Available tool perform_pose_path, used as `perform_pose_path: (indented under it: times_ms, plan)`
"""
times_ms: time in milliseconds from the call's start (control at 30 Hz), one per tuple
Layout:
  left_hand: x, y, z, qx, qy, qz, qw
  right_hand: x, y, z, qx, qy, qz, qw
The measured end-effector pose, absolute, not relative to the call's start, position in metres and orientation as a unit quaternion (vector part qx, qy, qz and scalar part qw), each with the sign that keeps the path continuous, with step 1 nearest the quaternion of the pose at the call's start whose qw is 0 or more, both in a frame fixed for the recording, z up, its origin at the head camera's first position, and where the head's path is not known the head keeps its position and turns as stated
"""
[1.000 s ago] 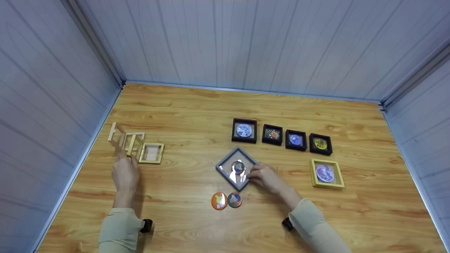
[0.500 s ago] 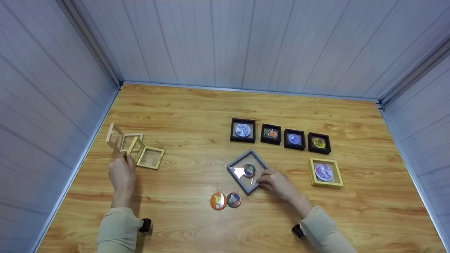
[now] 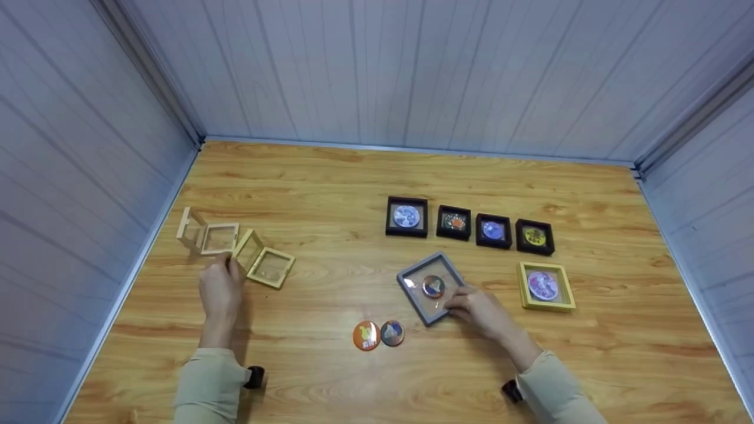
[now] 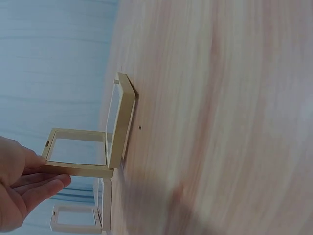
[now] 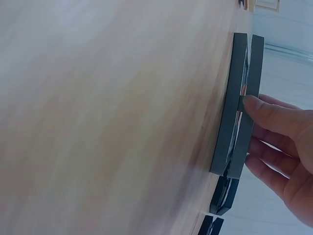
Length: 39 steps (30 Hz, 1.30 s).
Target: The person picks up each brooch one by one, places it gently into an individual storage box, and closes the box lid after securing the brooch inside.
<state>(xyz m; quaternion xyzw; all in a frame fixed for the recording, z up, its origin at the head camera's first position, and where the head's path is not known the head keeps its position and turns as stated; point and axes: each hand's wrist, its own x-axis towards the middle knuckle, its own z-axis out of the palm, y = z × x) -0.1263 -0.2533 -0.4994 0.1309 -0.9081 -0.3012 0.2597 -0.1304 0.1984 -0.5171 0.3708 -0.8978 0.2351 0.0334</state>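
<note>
My left hand (image 3: 221, 288) pinches the raised half of a yellow hinged display frame (image 3: 272, 267), its other half lying flat on the table. In the left wrist view, thumb and fingers hold that half's edge (image 4: 78, 170). A cream hinged frame (image 3: 220, 238) stands open just behind. My right hand (image 3: 480, 309) grips the right edge of a grey display frame (image 3: 417, 301), closed with a round badge (image 3: 433, 287) inside. In the right wrist view, the thumb lies across the seam between the two dark halves (image 5: 255, 73).
An orange badge (image 3: 366, 335) and a dark multicoloured badge (image 3: 392, 333) lie side by side near the front. Several black frames with round badges, among them a larger one (image 3: 407, 217), form a row behind. A closed yellow frame (image 3: 546, 286) sits at the right.
The grey frame has slid right with my right hand. My left hand has shifted right, turning the open yellow frame and drawing it away from the cream one.
</note>
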Motion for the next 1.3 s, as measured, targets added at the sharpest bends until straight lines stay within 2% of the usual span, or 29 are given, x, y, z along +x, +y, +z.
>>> perform_pose_path:
  times_ms: [633, 933, 1300]
  plan:
    - [-0.132, -0.204, -0.495, 0.064, -0.91, -0.339, 0.232, -0.12, 0.222, -0.516, 0.296, -0.925, 0.235, 0.021]
    - [-0.135, -0.182, -0.495, 0.02, -0.908, -0.356, 0.22, -0.117, 0.231, -0.519, 0.302, -0.924, 0.227, 0.05]
    - [-0.139, -0.152, -0.492, -0.011, -0.907, -0.368, 0.207, -0.114, 0.238, -0.518, 0.269, -0.934, 0.23, 0.046]
